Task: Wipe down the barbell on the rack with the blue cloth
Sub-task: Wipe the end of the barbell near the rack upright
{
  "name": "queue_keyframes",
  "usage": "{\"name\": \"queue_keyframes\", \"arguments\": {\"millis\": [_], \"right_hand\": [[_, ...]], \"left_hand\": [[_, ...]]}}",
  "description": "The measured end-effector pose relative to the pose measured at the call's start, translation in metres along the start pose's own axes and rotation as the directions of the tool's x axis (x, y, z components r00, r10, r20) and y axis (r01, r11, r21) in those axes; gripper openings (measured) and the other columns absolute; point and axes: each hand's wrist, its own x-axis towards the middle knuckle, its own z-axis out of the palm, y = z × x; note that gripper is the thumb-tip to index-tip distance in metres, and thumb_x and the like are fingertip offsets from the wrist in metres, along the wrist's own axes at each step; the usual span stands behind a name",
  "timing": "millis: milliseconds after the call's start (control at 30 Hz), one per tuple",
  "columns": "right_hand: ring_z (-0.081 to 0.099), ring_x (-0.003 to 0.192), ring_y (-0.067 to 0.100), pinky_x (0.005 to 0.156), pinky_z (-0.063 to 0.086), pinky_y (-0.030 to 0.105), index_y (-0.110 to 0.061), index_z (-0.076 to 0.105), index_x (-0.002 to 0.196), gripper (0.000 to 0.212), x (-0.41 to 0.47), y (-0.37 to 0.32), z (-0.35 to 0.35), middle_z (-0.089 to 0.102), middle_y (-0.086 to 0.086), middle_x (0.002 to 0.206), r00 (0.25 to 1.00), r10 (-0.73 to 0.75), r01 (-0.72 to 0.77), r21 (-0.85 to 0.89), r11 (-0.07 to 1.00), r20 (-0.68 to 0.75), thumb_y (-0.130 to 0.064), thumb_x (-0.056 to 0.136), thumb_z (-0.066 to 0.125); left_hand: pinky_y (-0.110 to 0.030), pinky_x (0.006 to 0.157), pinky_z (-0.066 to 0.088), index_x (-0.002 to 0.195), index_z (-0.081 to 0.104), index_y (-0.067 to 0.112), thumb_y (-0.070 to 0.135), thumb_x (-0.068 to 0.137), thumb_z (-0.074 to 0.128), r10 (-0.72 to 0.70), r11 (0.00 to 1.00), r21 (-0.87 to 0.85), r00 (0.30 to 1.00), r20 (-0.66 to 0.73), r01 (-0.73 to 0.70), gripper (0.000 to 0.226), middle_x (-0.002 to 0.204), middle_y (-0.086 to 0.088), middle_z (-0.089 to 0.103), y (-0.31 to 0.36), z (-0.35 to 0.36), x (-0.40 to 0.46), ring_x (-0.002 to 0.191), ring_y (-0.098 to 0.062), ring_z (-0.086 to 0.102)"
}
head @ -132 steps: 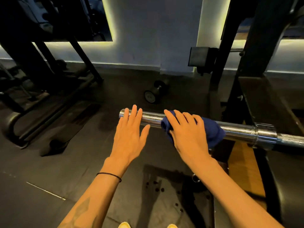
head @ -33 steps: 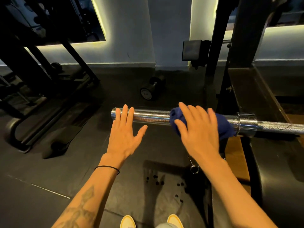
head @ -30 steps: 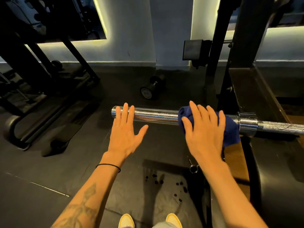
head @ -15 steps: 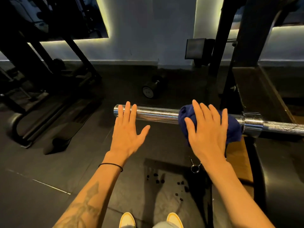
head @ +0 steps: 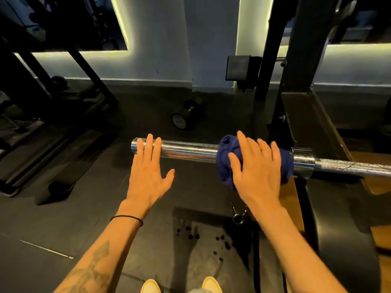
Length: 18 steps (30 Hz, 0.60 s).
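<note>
- The barbell is seen lying level across the middle of the view, its chrome sleeve end pointing toward 9 o'clock and its thinner shaft running off the frame at 3 o'clock.
- The blue cloth is bunched around the sleeve, just beside the collar that lies at its 3 o'clock side.
- The right hand is laid flat over the cloth, fingers straight and spread, pressing it onto the bar; nothing is pinched.
- The left hand is held flat with straight fingers, the thumb spread out toward 3 o'clock; the fingertips are placed on the sleeve's free end, well apart from the cloth.
- A thin black band is worn on the left wrist.
- The rack is seen as dark uprights at 1 o'clock from the cloth.
- A dumbbell is left on the floor at 12 o'clock from the bare sleeve.
- A spring clip lies on the floor at 6 o'clock from the cloth.
- Yellow shoe tips are visible at the bottom edge.
</note>
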Motion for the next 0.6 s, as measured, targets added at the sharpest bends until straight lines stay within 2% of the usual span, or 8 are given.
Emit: {"name": "queue_keyframes", "arguments": {"millis": [67,100,133,200,267,367,467,600], "right_hand": [[0.045,0.134,0.032,0.121,0.015,0.051,-0.016,0.042,0.15,0.057,0.001,-0.023,0.007,0.059,0.008,0.135,0.984,0.172,-0.172,0.002,0.985,-0.055,-0.046,0.102,0.035],[0.045,0.133,0.032,0.121,0.014,0.052,-0.015,0.043,0.149,0.056,0.005,-0.038,0.011,0.059,0.009,0.133,0.978,0.201,-0.2,0.024,0.979,-0.059,-0.045,0.102,0.035],[0.046,0.132,0.032,0.12,0.014,0.052,-0.016,0.043,0.149,0.055,0.008,-0.052,0.014,0.059,0.008,0.132,0.984,0.171,-0.17,0.038,0.985,-0.039,-0.044,0.102,0.033],[0.047,0.133,0.03,0.119,0.018,0.051,-0.017,0.038,0.152,0.056,0.01,-0.065,0.022,0.057,0.007,0.138,1.0,-0.025,0.024,0.032,0.999,0.019,-0.043,0.103,0.029],[0.048,0.132,0.028,0.115,0.026,0.048,-0.019,0.033,0.156,0.057,0.01,-0.05,0.02,0.054,0.005,0.143,0.976,-0.202,0.2,0.028,0.979,0.083,-0.042,0.104,0.034],[0.049,0.127,0.027,0.11,0.034,0.044,-0.018,0.032,0.156,0.058,0.006,-0.015,0.002,0.054,0.004,0.141,0.96,-0.267,0.264,0.04,0.964,0.09,-0.042,0.104,0.041],[0.054,0.117,0.026,0.108,0.037,0.044,-0.015,0.041,0.151,0.057,0.0,0.019,-0.01,0.059,0.003,0.13,0.985,-0.171,0.169,0.059,0.984,0.028,-0.042,0.101,0.041],[0.05,0.125,0.028,0.118,0.026,0.048,-0.015,0.045,0.147,0.054,-0.002,-0.005,-0.008,0.061,0.005,0.128,0.99,0.138,-0.137,0.059,0.989,-0.028,-0.044,0.102,0.037]], "left_hand": [[-0.048,0.122,0.015,0.16,0.016,0.009,0.042,0.087,0.069,-0.019,1.0,0.024,1.0,-0.009,0.019,0.096,0.168,-0.013,0.007,0.0,0.002,0.001,0.154,-0.036,-0.001],[-0.05,0.122,0.017,0.159,0.017,0.008,0.042,0.087,0.07,-0.022,0.999,0.032,1.0,-0.004,0.022,0.096,0.168,-0.014,0.008,0.0,0.002,0.001,0.154,-0.036,0.001],[-0.052,0.122,0.019,0.159,0.018,0.007,0.042,0.087,0.07,-0.018,0.999,0.038,1.0,0.0,0.018,0.096,0.167,-0.015,0.01,0.001,0.002,0.001,0.154,-0.037,0.002],[-0.056,0.12,0.022,0.158,0.021,0.006,0.042,0.087,0.07,-0.01,0.997,0.071,1.0,0.0,0.01,0.094,0.166,-0.017,0.015,0.003,0.002,0.004,0.153,-0.04,0.007],[-0.057,0.121,0.022,0.156,0.025,0.005,0.044,0.087,0.069,-0.027,0.994,0.107,1.0,-0.007,0.028,0.09,0.164,-0.019,0.02,0.005,0.002,0.006,0.152,-0.042,0.012],[-0.059,0.12,0.021,0.156,0.03,0.008,0.046,0.091,0.06,0.02,0.995,0.094,1.0,-0.024,-0.017,0.081,0.163,-0.018,0.025,0.019,-0.001,0.014,0.152,-0.041,0.014],[-0.059,0.122,0.015,0.158,0.025,0.016,0.047,0.086,0.054,0.222,0.973,0.064,0.975,0.025,-0.223,0.084,0.166,-0.012,0.02,0.055,0.002,0.017,0.154,-0.036,0.008],[-0.054,0.124,0.001,0.159,0.019,0.021,0.047,0.086,0.058,0.171,0.985,0.011,0.985,0.008,-0.171,0.086,0.168,-0.009,0.012,0.082,0.011,0.009,0.155,-0.033,-0.001]]}}
